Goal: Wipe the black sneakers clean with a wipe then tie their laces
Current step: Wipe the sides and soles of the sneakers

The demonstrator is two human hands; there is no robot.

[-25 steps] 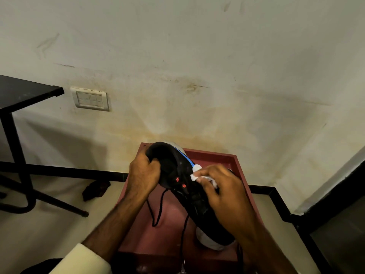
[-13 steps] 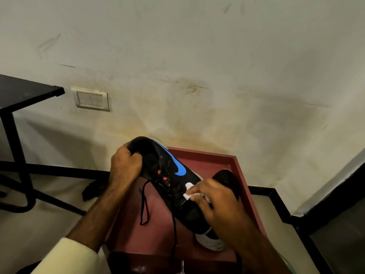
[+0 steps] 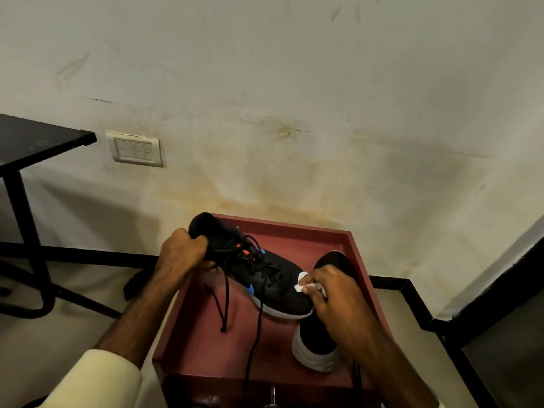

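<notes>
**A:** What's the room like?

**B:** A pale, stained wall [image 3: 294,83] fills the background. At its foot is a dark red tray [image 3: 362,260].

**A:** And the shoe being cleaned?

**B:** The black sneaker [image 3: 282,287] is held up over the tray, heel toward the wall and toe slanting down to the right. It has blue and orange marks on the side and a white sole edge.

**A:** Who has hold of it?

**B:** The left hand [image 3: 181,254] grips the heel collar with curled fingers. The right hand [image 3: 338,298] pinches a small white wipe [image 3: 301,282] against the upper, near the toe.

**A:** Are the laces tied?

**B:** No. The laces [image 3: 226,290] hang loose, with two strands dangling toward the tray floor.

**A:** Where's the other shoe?

**B:** The second sneaker [image 3: 315,340] lies on the right side of the tray, largely hidden under the right hand. Its white sole end faces the camera. The held shoe's toe overlaps it, and I can't tell whether they touch.

**A:** Anything else?

**B:** A cream sleeve [image 3: 97,381] covers the left forearm. There's a white switch plate [image 3: 135,150] on the wall to the left. A black table [image 3: 35,139] stands at the left edge.
</notes>
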